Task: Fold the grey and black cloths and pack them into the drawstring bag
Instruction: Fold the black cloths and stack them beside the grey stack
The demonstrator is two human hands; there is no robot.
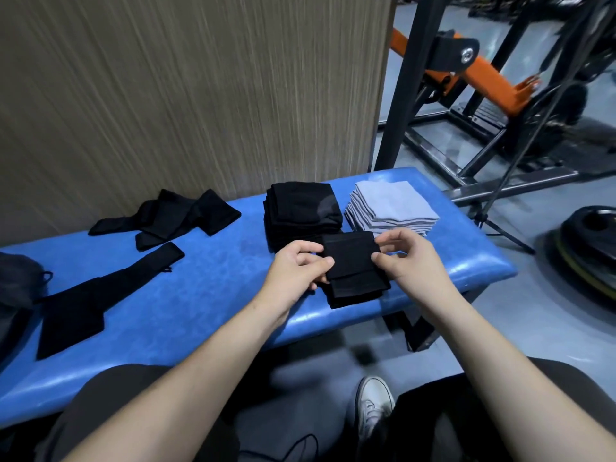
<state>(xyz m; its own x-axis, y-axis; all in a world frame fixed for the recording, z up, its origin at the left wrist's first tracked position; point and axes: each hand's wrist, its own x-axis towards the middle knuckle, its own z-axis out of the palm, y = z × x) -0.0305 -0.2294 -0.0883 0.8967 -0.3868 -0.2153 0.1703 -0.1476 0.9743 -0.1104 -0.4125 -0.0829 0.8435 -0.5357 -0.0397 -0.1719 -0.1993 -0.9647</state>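
Both forearms reach out from the bottom of the view to a black cloth (352, 261) held just above the near edge of the blue tabletop (206, 288). The left hand (296, 271) pinches its left edge between thumb and curled fingers, and the right hand (405, 258) pinches the right edge the same way, so each is closed on the fabric. The cloth is already doubled, with a stepped lower layer showing below the top flap; the step in hand looks like the last fold. To do it well, I would line the upper edge up with the lower one before pressing, keep both pinches level so the corners meet, then smooth the crease flat against the padding. Just behind sits the black stack (300, 211), and beside it the grey stack (391, 205), both neat, so the finished square should match their size. Flat black pieces that may be drawstring bags (100, 301) lie well apart to the left; I cannot tell which is meant for packing.
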